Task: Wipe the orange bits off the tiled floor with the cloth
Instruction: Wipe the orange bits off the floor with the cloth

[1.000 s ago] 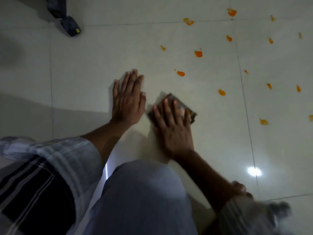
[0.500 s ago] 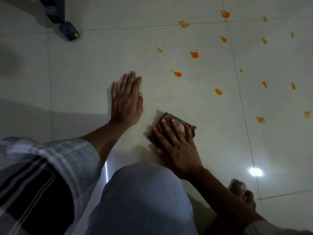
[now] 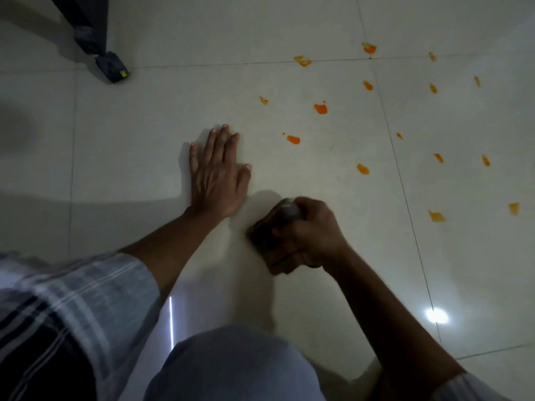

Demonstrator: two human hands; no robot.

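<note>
My right hand (image 3: 312,233) grips a dark folded cloth (image 3: 270,227) low over the pale tiled floor (image 3: 144,125), fingers curled round it. My left hand (image 3: 217,175) lies flat on the floor, fingers straight, just left of the cloth. Several orange bits are scattered ahead and to the right. The nearest orange bit (image 3: 293,139) lies just beyond my left hand's fingertips, another orange bit (image 3: 362,169) sits further right, and a third orange bit (image 3: 436,216) lies right of the cloth.
A dark furniture leg with a capped foot (image 3: 113,66) stands at the far left. My bent knee (image 3: 231,366) fills the bottom centre. A bright light reflection (image 3: 436,315) glints on the tile at lower right. Grout lines cross the floor.
My right hand drew the cloth back toward me and went from pressing it flat to curling its fingers round it. My left hand stayed planted on the floor.
</note>
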